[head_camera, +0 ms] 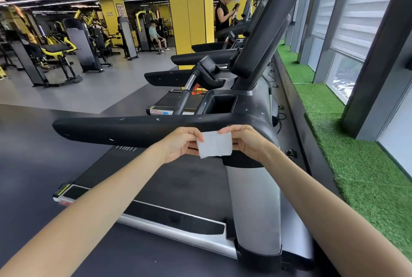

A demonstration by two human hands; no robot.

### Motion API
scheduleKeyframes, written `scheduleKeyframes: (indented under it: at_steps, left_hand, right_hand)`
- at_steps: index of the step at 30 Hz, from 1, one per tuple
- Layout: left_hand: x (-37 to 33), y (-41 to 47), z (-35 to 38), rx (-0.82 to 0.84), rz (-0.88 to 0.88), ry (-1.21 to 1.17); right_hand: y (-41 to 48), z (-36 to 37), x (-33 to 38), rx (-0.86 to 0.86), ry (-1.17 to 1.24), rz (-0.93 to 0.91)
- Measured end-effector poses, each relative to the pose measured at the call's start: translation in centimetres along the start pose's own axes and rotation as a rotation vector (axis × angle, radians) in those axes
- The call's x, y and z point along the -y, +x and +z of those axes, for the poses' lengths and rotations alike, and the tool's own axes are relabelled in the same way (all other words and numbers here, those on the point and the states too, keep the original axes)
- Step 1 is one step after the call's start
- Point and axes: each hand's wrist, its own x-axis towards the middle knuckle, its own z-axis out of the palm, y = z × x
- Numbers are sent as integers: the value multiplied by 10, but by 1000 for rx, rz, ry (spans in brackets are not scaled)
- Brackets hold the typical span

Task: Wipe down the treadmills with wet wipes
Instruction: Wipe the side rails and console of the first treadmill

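The left hand (180, 142) and right hand (245, 140) each pinch an edge of the wet wipe (215, 144), their fingers partly hidden behind it; the treadmill handrail (124, 129) lies just beyond.

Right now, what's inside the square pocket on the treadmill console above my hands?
Only dark inner walls show inside the pocket; nothing visible sits in it. Its bottom is lost in shadow behind the near rim, so something small could lie there unseen.

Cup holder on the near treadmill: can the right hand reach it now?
Probably yes. The cup holder sits open-topped just past the handrail, nothing between it and the right hand. That hand shares a pinch on the wipe with the left hand, which should let go first.
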Motion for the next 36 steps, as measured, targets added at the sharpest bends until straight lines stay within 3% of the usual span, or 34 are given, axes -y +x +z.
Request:
scheduleKeyframes:
  at_steps: [6, 13, 16, 18, 22, 27, 32, 36]
  left_hand:
    - [-4, 4, 5, -41, -4, 129]
    - [-17, 3, 21, 55, -15, 267]
    - [-20, 8, 34, -60, -24, 34]
    - [-17, 13, 37, -113, -61, -189]
    - [0, 23, 43, -163, -100, -127]
    - [3, 29, 68, -294, -117, -276]
    - [-5, 38, 83, -428, 43, -209]
    - [-12, 37, 91, -286, 173, -104]
  right_hand:
    - [5, -7, 6, 9, 84, 160]
    - [4, -7, 12, 28, -485, 81]
    - [6, -6, 17, -11, -558, 9]
    - [8, -7, 18, -70, -538, -62]
    - [9, -14, 22, -178, -362, -121]
    - [9, -32, 20, -204, -278, -59]
    - [8, -52, 18, -119, -281, -28]
    - [6, -62, 18, -81, -221, -59]
